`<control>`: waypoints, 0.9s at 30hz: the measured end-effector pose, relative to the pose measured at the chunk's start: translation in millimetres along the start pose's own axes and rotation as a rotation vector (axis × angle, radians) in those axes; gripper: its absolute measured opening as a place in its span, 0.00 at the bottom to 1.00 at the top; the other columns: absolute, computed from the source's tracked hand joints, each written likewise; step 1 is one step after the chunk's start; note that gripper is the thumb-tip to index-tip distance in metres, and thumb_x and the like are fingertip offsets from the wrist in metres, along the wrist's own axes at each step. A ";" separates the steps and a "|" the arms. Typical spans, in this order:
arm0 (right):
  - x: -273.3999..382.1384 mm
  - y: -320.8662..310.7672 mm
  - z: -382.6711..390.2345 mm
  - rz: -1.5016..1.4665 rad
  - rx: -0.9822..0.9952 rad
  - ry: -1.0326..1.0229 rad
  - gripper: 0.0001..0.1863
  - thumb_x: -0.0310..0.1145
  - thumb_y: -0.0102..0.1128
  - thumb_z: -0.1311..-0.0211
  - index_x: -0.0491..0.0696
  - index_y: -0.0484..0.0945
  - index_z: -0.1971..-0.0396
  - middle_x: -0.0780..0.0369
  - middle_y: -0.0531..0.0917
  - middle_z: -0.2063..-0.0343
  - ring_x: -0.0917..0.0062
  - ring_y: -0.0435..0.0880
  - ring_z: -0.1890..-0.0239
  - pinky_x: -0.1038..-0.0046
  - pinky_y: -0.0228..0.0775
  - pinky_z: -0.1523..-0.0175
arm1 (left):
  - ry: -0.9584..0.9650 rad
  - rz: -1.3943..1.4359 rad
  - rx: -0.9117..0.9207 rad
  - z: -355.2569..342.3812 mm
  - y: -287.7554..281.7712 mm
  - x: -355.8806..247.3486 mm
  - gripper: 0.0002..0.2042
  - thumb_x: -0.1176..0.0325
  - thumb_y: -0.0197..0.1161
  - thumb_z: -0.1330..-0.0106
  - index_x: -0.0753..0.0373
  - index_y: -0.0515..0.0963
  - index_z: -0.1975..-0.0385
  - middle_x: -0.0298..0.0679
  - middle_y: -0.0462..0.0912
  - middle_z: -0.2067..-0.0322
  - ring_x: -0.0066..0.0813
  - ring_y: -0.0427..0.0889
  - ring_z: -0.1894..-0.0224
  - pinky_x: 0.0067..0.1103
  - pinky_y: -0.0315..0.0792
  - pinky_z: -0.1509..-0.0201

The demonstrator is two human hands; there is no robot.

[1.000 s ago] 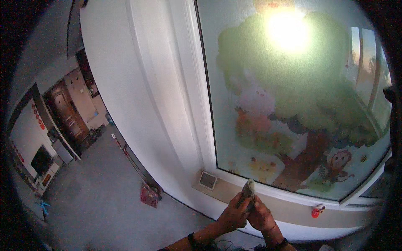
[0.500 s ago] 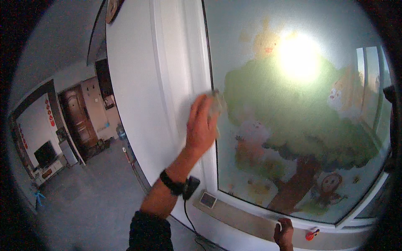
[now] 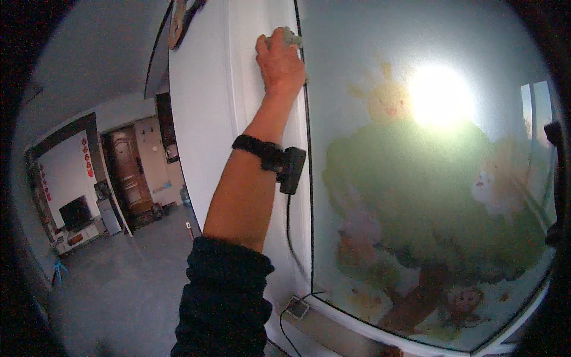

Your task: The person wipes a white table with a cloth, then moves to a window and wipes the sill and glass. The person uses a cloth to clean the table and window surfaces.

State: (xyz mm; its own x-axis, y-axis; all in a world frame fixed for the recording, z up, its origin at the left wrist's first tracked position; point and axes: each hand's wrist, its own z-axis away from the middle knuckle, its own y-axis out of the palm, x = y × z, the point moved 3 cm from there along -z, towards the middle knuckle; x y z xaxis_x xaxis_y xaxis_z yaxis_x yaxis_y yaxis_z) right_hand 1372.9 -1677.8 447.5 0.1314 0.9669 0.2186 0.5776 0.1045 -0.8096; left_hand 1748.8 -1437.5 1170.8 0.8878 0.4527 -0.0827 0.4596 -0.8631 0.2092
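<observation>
High on the white window frame (image 3: 303, 178), my left hand (image 3: 281, 70) is closed over a grey-green cloth (image 3: 291, 37) and presses it to the frame beside the glass. Part of the cloth sticks out past the fingertips; the rest is under the palm. A black strap with a small box (image 3: 291, 169) and a cable is on my left wrist. To the right is a frosted glass pane (image 3: 369, 196) with a faded cartoon tree and animals. Only a blurred sliver of my right hand (image 3: 386, 350) shows at the lower edge, its fingers not readable.
A small square plate (image 3: 297, 307) is on the sill (image 3: 333, 330) below the pane. The cable hangs past it. A bright glare lies on the glass. Beyond the wall at left are a grey floor (image 3: 131, 285), a brown door (image 3: 128, 169), a television (image 3: 75, 212) and a blue tripod (image 3: 59, 271).
My left hand has moved up along the frame with the cloth, arm stretched higher. The view has tilted up, so my right hand has nearly dropped out of sight at the bottom.
</observation>
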 end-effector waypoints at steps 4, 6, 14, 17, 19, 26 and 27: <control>19.8 -22.3 -11.0 -0.090 0.026 0.046 0.20 0.44 0.61 0.35 0.50 0.79 0.47 0.54 0.80 0.47 0.56 0.74 0.43 0.53 0.66 0.36 | -0.071 -0.068 0.012 7.8 10.1 -0.1 0.24 0.71 0.60 0.30 0.59 0.67 0.34 0.59 0.62 0.34 0.59 0.67 0.35 0.41 0.66 0.31; 23.4 -26.3 -14.3 -0.134 0.032 0.075 0.20 0.41 0.62 0.36 0.50 0.79 0.47 0.53 0.80 0.46 0.54 0.74 0.43 0.53 0.67 0.36 | -0.043 -0.007 -0.024 21.4 6.9 2.4 0.24 0.69 0.58 0.28 0.64 0.67 0.34 0.57 0.66 0.36 0.56 0.66 0.34 0.40 0.64 0.29; 17.4 -23.6 -21.5 -0.063 -0.064 -0.073 0.17 0.49 0.51 0.25 0.50 0.76 0.53 0.57 0.78 0.57 0.62 0.77 0.52 0.66 0.72 0.46 | -0.022 -0.051 0.051 162.0 -25.5 13.7 0.26 0.69 0.53 0.27 0.72 0.62 0.32 0.62 0.65 0.35 0.60 0.60 0.30 0.43 0.55 0.24; 14.4 -18.6 -21.6 -0.074 -0.023 -0.063 0.17 0.48 0.53 0.26 0.50 0.76 0.53 0.57 0.78 0.57 0.62 0.77 0.52 0.64 0.71 0.45 | -0.049 -0.068 0.171 232.7 -53.4 4.1 0.29 0.70 0.53 0.29 0.74 0.57 0.30 0.66 0.62 0.33 0.64 0.59 0.29 0.46 0.54 0.24; 12.8 -15.4 -21.7 -0.082 -0.006 -0.058 0.17 0.47 0.53 0.27 0.49 0.77 0.53 0.57 0.79 0.57 0.61 0.77 0.51 0.64 0.71 0.45 | -0.017 -0.062 0.262 261.2 -77.6 -2.6 0.28 0.72 0.55 0.30 0.71 0.60 0.31 0.65 0.62 0.33 0.63 0.60 0.29 0.45 0.57 0.25; 8.9 -11.7 -26.9 -0.103 0.029 -0.048 0.17 0.45 0.56 0.31 0.49 0.77 0.53 0.56 0.79 0.56 0.59 0.76 0.50 0.60 0.69 0.44 | 0.296 -0.324 0.204 118.5 -94.1 32.7 0.25 0.78 0.62 0.35 0.60 0.71 0.36 0.60 0.70 0.36 0.61 0.69 0.34 0.43 0.65 0.29; 9.0 -12.0 -28.1 -0.104 0.031 -0.048 0.17 0.45 0.57 0.31 0.48 0.77 0.53 0.56 0.79 0.56 0.59 0.76 0.50 0.60 0.69 0.44 | 0.394 -0.370 0.126 85.3 -86.1 32.2 0.25 0.78 0.61 0.35 0.61 0.71 0.36 0.60 0.71 0.36 0.61 0.70 0.35 0.44 0.65 0.30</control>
State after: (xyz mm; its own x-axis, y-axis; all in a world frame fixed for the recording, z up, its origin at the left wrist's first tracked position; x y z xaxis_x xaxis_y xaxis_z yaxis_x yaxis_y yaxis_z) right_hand 1389.8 -1677.0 474.5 0.0327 0.9604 0.2768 0.5612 0.2116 -0.8002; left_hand 1739.8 -1367.8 1067.0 0.6014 0.7596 0.2474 0.7601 -0.6394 0.1154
